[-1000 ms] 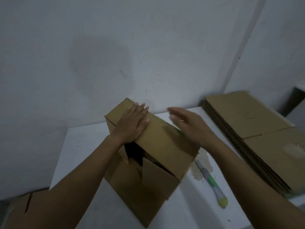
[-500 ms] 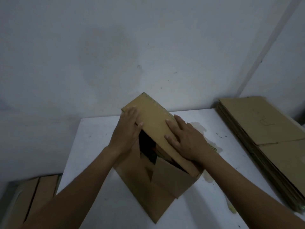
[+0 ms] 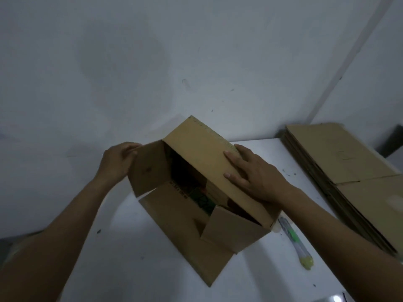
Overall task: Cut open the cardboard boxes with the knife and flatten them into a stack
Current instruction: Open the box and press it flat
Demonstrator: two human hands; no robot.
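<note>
Right now your left hand (image 3: 118, 162) grips the outer edge of the box's end flap (image 3: 148, 171), fingers curled round it, and the flap stands up and tilts outward. Your right hand (image 3: 259, 177) lies flat on the long flap (image 3: 202, 153) at the far side, with its fingers straight, slightly spread and pressing on the cardboard. The box (image 3: 185, 225) sits on the white table (image 3: 130, 258) with its top open and one corner pointing toward you. Its near short flap (image 3: 231, 232) is folded inward. Something printed shows inside, too dim to make out. The knife (image 3: 294, 240) lies on the table just beside the box's right corner, untouched. The stack (image 3: 327, 153) of flattened cardboard rests at the table's right side, well apart from the box.
</note>
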